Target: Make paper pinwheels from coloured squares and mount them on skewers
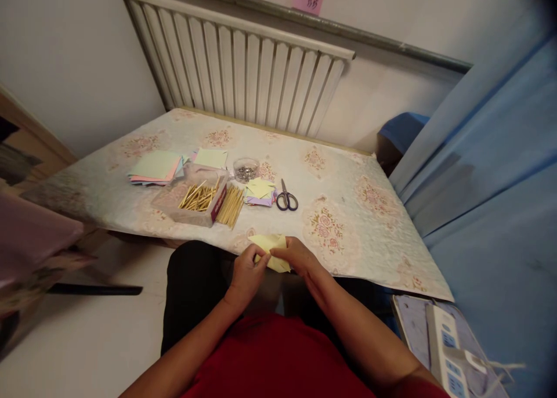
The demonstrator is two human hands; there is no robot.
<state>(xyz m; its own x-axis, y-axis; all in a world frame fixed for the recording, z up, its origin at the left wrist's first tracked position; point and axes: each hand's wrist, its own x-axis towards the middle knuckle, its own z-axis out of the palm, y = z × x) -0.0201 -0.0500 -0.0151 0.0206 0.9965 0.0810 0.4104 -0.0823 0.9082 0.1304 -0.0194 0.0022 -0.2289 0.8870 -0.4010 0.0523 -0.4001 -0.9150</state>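
Left hand: the left hand [247,270] sits at the near edge of the table, fingers curled and pinching the left side of the yellow paper sheet [272,250].
Right hand: the right hand [300,256] lies over the right part of the same sheet, fingers closed down on it; thumb position cannot be told.
Yellow paper sheet: held between both hands, partly folded, just over the near edge of the table [348,172] and above the person's lap.
Table cover: pale cloth with a pink floral print.
Clear tray: the clear plastic tray [191,201] stands left of centre, holding a bundle of wooden sticks [199,198].
Loose sticks: a second heap of loose sticks [230,205] lies on the cloth, touching the right side of the tray.
Small dish: a glass dish [246,169] of small metal pieces, too small to identify, stands behind the tray.
Cut squares: a small stack of yellow squares [260,190] on purple ones lies just right of the loose sticks.
Scissors: the scissors [286,198] lie closed, dark handles toward the person, just beside the stack of squares.
Paper stack: a stack of coloured sheets [156,169], green on top with pink below, lies far left; one pale green sheet [211,157] lies beside it.
Background: a white radiator [243,79] stands against the wall behind the table; a blue curtain [491,172] hangs at right.
Near right: a white power strip [448,346] lies low beside the person's right arm.
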